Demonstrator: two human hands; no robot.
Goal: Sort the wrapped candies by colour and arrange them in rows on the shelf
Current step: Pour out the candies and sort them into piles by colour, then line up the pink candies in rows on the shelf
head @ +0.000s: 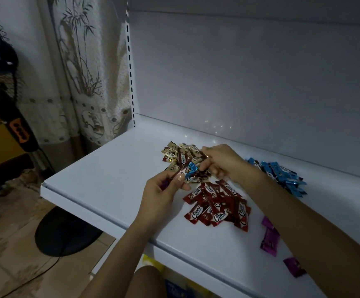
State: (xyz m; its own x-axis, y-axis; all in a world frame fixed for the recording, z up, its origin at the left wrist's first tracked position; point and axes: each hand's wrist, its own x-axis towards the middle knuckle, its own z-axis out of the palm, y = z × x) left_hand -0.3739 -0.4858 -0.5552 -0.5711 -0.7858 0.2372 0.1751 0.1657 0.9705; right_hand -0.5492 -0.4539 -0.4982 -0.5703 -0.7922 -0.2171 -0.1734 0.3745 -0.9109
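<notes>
The left hand [166, 191] pinches a blue-wrapped candy [191, 172] between thumb and curled fingers, holding it just above the shelf [101, 175], with a scrap of purple wrapper showing inside the palm. The right hand [223, 161] faces it, fingers curled down into a mixed heap [198, 176] of wrappers; whether it actually grasps one cannot be told. Touching that hand's thumb, towards the back panel, lies the gold pile [180, 153]. Just in front of both hands, the red pile [216, 206] lies loose and overlapping. The blue pile [282, 175] sits beyond the right wrist, partly hidden by the forearm and well apart from the held blue candy. A few purple candies [270, 239] lie beside the right forearm near the shelf's front edge. Left of the shelf stand a patterned curtain [84, 72] and a dark fan [13, 125].
</notes>
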